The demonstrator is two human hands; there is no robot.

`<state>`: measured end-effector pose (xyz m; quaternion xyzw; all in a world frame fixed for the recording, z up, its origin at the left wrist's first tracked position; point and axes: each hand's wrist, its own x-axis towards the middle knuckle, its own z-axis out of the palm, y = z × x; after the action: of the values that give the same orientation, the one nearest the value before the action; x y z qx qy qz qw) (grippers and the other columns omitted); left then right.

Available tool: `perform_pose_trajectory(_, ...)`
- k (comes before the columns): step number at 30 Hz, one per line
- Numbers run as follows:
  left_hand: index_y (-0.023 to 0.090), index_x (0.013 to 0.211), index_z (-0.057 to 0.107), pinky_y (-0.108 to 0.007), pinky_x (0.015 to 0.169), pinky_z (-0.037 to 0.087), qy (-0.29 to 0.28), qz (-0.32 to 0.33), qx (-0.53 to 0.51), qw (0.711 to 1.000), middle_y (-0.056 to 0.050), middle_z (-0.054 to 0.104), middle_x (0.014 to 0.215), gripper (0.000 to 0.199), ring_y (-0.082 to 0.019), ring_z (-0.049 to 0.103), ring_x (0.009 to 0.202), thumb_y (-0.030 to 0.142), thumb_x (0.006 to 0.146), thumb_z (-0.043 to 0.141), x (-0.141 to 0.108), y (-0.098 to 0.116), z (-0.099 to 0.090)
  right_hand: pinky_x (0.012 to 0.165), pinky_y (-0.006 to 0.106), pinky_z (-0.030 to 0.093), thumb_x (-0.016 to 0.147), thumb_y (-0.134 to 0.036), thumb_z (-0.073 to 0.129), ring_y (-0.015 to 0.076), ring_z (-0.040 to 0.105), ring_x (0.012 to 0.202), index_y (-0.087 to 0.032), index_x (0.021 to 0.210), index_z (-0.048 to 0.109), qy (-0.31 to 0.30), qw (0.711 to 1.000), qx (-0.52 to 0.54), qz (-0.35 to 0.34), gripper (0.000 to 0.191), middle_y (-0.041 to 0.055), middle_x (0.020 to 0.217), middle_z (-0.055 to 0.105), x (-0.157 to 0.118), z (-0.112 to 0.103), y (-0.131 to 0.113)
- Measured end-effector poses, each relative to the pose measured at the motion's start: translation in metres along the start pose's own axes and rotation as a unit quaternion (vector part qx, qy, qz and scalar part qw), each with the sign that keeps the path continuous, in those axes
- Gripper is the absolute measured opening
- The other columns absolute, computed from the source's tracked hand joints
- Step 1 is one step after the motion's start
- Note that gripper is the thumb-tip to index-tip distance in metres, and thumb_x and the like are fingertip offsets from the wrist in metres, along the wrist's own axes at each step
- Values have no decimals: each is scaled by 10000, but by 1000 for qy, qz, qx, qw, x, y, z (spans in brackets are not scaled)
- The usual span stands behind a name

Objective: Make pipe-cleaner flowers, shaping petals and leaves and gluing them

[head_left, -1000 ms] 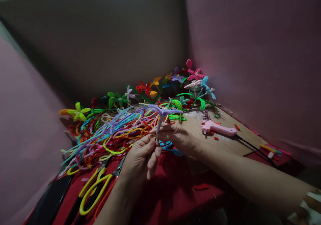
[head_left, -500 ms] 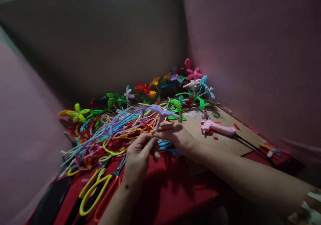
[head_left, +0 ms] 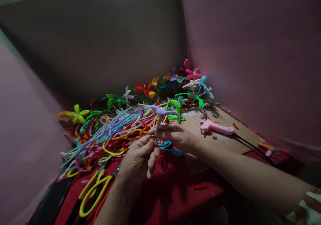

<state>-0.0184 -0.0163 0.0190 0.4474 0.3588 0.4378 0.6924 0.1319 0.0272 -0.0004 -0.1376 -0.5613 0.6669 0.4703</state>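
A lavender pipe-cleaner flower [head_left: 162,111] stands upright between my two hands, its petals spread at the top of a short stem. My left hand [head_left: 139,153] pinches the lower end of the stem between thumb and forefinger, its other fingers curled below. From the right, my right hand [head_left: 174,134] closes on the same stem just above, the fingers bent around it and partly hiding it. Right behind the hands lies a tangled heap of coloured pipe cleaners [head_left: 117,128].
Yellow-handled scissors [head_left: 94,195] and a black flat object [head_left: 51,198] lie at front left on the red cloth [head_left: 175,195]. A pink glue gun [head_left: 218,128] with a black cord rests on a brown board [head_left: 240,144]. Finished flowers [head_left: 142,88] line the back, near the walls.
The flower's petals have tipped to a flatter, more level position as the stem turned. My left hand has shifted slightly, its lower fingers more extended.
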Motion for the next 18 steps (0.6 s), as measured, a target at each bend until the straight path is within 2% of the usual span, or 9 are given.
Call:
perform_pose_trajectory(3, 133, 713, 535, -145, 185, 280, -34, -9, -14, 999, 31, 556, 465, 180, -37, 331, 188, 290, 800, 538, 1, -4, -1, 701, 276, 441, 739, -299, 627, 129, 579, 700, -183, 949, 697, -18, 1000, 15, -13, 251, 12, 698, 636, -1, 2, 0)
perform_pose_trajectory(5, 137, 689, 530, -160, 193, 274, -33, 1, 16, 999, 29, 550, 461, 223, -40, 323, 191, 324, 810, 516, 1, -4, -1, 669, 271, 441, 736, -308, 626, 126, 568, 667, -181, 927, 703, -3, 999, 17, -28, 243, 8, 678, 621, -2, 5, -1)
perform_pose_trajectory(6, 137, 691, 536, -166, 224, 310, -16, 17, 51, 998, 23, 559, 477, 228, -45, 357, 218, 330, 810, 514, 1, -4, 0, 672, 272, 438, 731, -315, 629, 125, 562, 670, -179, 908, 708, 13, 999, 9, -36, 237, 9, 690, 617, -2, 6, -2)
perform_pose_trajectory(8, 140, 724, 555, -171, 338, 397, 56, 77, 154, 983, 22, 568, 514, 184, -58, 456, 321, 311, 792, 549, 1, -4, 3, 695, 276, 426, 717, -333, 638, 128, 547, 703, -175, 870, 715, 56, 997, -22, -44, 233, 15, 738, 614, -2, 9, -5)
perform_pose_trajectory(11, 159, 725, 557, -151, 478, 418, 183, 186, 301, 917, 48, 534, 525, 101, -54, 499, 456, 240, 746, 613, 1, -3, 8, 727, 285, 404, 709, -361, 636, 139, 524, 765, -178, 842, 718, 118, 990, -65, -38, 241, 23, 813, 611, -2, 11, -10)
perform_pose_trajectory(13, 162, 682, 540, -148, 480, 399, 204, 209, 333, 897, 55, 502, 504, 111, -47, 473, 456, 224, 759, 591, 0, -4, 11, 733, 289, 396, 708, -376, 632, 144, 518, 774, -180, 834, 719, 128, 988, -82, -27, 248, 23, 816, 614, -1, 11, -11)
perform_pose_trajectory(15, 163, 673, 528, -154, 454, 389, 186, 188, 314, 912, 55, 493, 486, 133, -48, 455, 426, 229, 785, 550, -1, -5, 13, 718, 288, 392, 710, -390, 627, 141, 519, 750, -176, 848, 718, 113, 990, -89, -15, 271, 23, 789, 617, 0, 10, -10)
perform_pose_trajectory(18, 159, 684, 516, -160, 344, 339, 135, 114, 221, 959, 42, 526, 494, 162, -48, 417, 344, 283, 782, 551, -2, -5, 13, 675, 271, 387, 730, -397, 609, 123, 512, 691, -173, 943, 698, 81, 994, -67, 15, 322, 15, 739, 613, 1, 6, -5)
